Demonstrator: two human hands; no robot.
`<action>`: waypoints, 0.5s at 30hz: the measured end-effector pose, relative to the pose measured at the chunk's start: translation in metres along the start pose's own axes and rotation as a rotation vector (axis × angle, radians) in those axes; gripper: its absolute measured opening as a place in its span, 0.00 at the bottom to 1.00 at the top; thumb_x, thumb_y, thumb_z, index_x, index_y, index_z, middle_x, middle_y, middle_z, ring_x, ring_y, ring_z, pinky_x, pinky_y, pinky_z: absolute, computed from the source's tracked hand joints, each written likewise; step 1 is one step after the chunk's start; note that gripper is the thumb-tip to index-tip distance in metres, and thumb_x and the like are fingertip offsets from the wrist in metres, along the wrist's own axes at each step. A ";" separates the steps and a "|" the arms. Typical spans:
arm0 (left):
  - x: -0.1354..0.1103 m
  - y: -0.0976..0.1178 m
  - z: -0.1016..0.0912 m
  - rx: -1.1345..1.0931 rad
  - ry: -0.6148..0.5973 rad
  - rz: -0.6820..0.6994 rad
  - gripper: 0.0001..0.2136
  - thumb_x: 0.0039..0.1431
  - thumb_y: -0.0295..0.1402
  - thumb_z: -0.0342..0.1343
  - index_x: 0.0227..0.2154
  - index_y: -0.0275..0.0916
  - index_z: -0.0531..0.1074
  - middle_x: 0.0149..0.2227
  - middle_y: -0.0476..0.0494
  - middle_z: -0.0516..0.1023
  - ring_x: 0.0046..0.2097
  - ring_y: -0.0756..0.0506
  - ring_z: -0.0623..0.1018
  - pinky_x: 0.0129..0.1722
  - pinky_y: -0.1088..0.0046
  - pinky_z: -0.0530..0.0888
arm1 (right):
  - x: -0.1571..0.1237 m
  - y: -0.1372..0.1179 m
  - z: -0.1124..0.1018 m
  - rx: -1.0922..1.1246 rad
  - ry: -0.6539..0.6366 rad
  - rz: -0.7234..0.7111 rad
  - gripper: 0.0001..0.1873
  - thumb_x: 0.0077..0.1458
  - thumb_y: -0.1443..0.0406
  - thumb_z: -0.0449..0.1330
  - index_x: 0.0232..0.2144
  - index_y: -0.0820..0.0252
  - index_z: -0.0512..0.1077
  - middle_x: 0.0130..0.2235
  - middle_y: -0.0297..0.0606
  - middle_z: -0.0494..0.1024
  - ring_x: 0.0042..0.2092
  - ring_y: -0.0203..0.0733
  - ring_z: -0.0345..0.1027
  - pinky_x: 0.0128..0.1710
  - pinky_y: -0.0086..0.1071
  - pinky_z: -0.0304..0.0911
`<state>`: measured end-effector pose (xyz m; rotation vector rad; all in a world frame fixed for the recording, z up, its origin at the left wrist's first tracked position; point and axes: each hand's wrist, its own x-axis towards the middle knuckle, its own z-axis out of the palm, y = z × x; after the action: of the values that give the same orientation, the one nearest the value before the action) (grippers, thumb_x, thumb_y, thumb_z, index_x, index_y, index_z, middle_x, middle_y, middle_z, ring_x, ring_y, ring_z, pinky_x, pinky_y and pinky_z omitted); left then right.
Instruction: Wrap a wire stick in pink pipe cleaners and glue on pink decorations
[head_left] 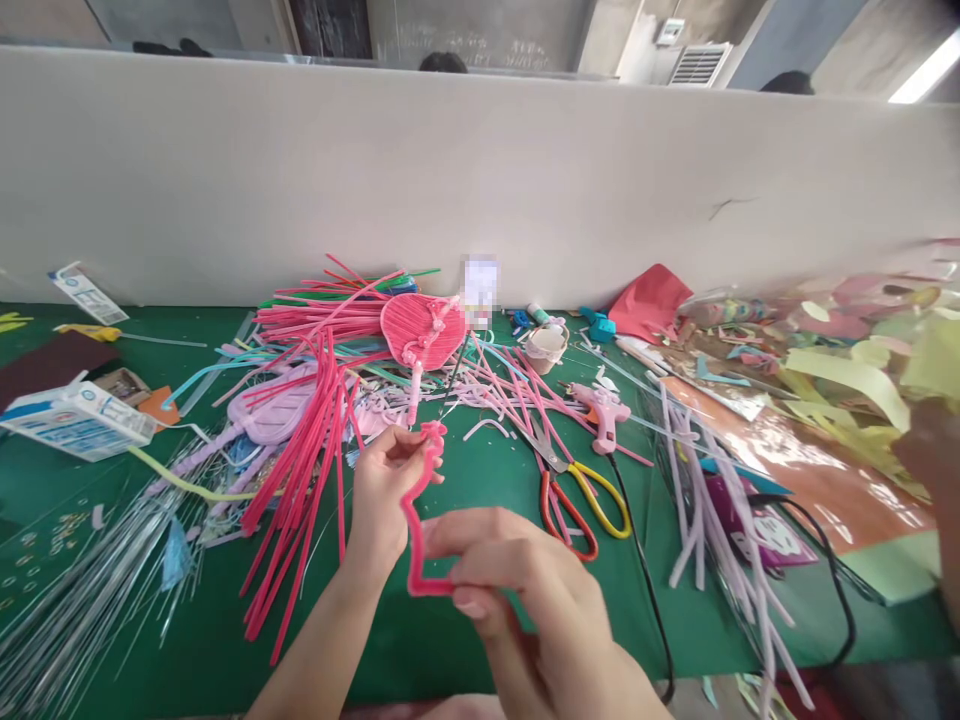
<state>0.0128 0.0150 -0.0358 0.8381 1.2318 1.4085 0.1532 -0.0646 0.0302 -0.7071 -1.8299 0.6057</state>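
Observation:
A bent pink pipe cleaner [412, 540] runs between my two hands above the table. My left hand [386, 490] pinches its far end, where the stem is curled into a small knot of loops. In the foreground my right hand [525, 590] grips the near end between thumb and fingers, just past a sharp corner. Beyond my left hand lies a pink fan shape [401, 325] made of pipe cleaners, with a pale pink handle. To the left, a bundle of loose pink pipe cleaners [300, 510] fans across the green tabletop, partly over a lilac fan shape [274, 405].
Scissors [555, 465] with red and yellow handles lie right of centre, near a pink glue gun [606, 415] with a black cord. Lilac pipe cleaners [701, 500], paper scraps [847, 380] and another person's hand [930, 450] are at right. A white partition [480, 180] stands behind.

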 end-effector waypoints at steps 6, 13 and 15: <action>-0.001 0.007 0.006 0.064 -0.022 -0.052 0.12 0.44 0.37 0.71 0.24 0.37 0.75 0.21 0.50 0.76 0.20 0.53 0.71 0.20 0.79 0.68 | 0.010 -0.001 0.012 -0.139 -0.126 -0.081 0.05 0.67 0.69 0.51 0.40 0.57 0.67 0.42 0.41 0.82 0.46 0.39 0.76 0.46 0.33 0.72; 0.001 -0.005 0.006 0.028 -0.072 -0.066 0.12 0.43 0.36 0.72 0.26 0.36 0.76 0.22 0.49 0.76 0.21 0.52 0.71 0.20 0.77 0.66 | 0.017 0.011 0.033 -0.277 -0.050 -0.007 0.16 0.64 0.53 0.55 0.31 0.59 0.70 0.29 0.39 0.79 0.33 0.42 0.77 0.34 0.33 0.72; -0.002 -0.003 0.005 -0.011 -0.074 -0.046 0.11 0.43 0.35 0.71 0.26 0.37 0.74 0.23 0.50 0.76 0.22 0.52 0.71 0.22 0.77 0.67 | 0.015 0.021 0.025 -0.292 0.064 0.166 0.12 0.64 0.56 0.58 0.34 0.58 0.72 0.29 0.35 0.78 0.28 0.36 0.73 0.27 0.26 0.69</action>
<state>0.0186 0.0139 -0.0372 0.8421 1.1791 1.3341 0.1296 -0.0411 0.0176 -1.0692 -1.8311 0.4193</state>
